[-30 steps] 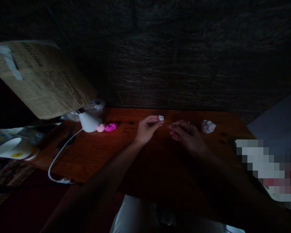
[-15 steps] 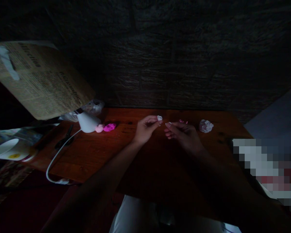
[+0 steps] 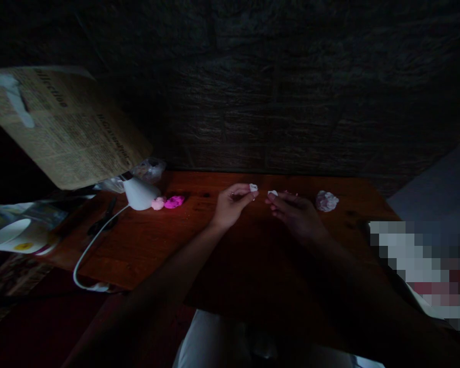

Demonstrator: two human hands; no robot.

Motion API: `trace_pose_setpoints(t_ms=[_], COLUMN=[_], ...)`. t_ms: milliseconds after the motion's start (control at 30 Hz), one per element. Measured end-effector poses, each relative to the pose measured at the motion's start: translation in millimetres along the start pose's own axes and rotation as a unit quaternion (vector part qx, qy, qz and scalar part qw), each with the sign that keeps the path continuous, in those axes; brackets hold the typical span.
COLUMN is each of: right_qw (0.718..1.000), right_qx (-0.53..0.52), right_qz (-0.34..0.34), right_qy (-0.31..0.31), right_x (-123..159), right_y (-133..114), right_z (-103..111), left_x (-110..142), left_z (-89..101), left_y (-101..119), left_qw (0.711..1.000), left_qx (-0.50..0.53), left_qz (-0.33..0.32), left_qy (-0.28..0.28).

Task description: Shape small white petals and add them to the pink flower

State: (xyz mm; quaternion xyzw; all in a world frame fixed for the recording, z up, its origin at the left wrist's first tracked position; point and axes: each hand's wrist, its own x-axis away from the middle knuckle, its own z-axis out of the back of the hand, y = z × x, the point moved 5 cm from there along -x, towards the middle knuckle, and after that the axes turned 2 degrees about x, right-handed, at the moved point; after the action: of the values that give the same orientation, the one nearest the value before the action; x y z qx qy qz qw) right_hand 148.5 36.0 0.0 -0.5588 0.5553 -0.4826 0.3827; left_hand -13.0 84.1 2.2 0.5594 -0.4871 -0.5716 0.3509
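Observation:
Over the wooden table, my left hand [image 3: 230, 205] pinches a small white piece [image 3: 253, 188] between thumb and fingertips; it looks soft, perhaps clay, but the dim light hides its exact kind. A few centimetres to its right, my right hand [image 3: 297, 210] has its fingers closed on another small white bit [image 3: 272, 193]. The two pieces are apart. Further right on the table rests a crumpled whitish lump [image 3: 327, 201]. Some small pink bits [image 3: 293, 193] lie behind my right hand, partly covered by it.
A lamp with a newsprint-patterned shade [image 3: 69, 128] and white base [image 3: 141, 193] stands on the left. Against the base sit a pale pink lump [image 3: 158, 203] and a bright magenta lump [image 3: 174, 201]. Dark scissors [image 3: 101, 222], a white cable [image 3: 78, 255] and a paper cup [image 3: 17, 236] are nearby.
My right hand has drawn slightly right, away from the left. The white bit at its fingertips now shows more plainly. My left hand stays almost in place, still gripping its piece.

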Motion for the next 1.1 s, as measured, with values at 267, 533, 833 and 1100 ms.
trace_pose_setpoints(t_ms=[267, 533, 833, 1100], right_qw=[0.998, 1.0, 0.997, 0.995], right_qx=[0.03, 0.0, 0.038, 0.066], right_qz=[0.052, 0.016, 0.061, 0.076], right_qy=[-0.011, -0.01, 0.013, -0.014], right_x=[1.1, 0.0, -0.7, -1.0], right_y=[-6.5, -2.7, -8.4, -6.5], right_z=[-2.7, -0.3, 3.5, 2.4], left_x=[0.3, 0.0, 3.6, 4.0], left_z=[0.2, 0.9, -3.8, -5.4], left_y=[0.4, 0.2, 4.6, 6.9], left_qw=[1.0, 1.0, 0.999, 0.999], left_qx=[-0.008, -0.004, -0.001, 0.0], left_qz=[-0.01, -0.01, -0.02, -0.029], left_qy=[-0.004, 0.0, -0.027, -0.035])
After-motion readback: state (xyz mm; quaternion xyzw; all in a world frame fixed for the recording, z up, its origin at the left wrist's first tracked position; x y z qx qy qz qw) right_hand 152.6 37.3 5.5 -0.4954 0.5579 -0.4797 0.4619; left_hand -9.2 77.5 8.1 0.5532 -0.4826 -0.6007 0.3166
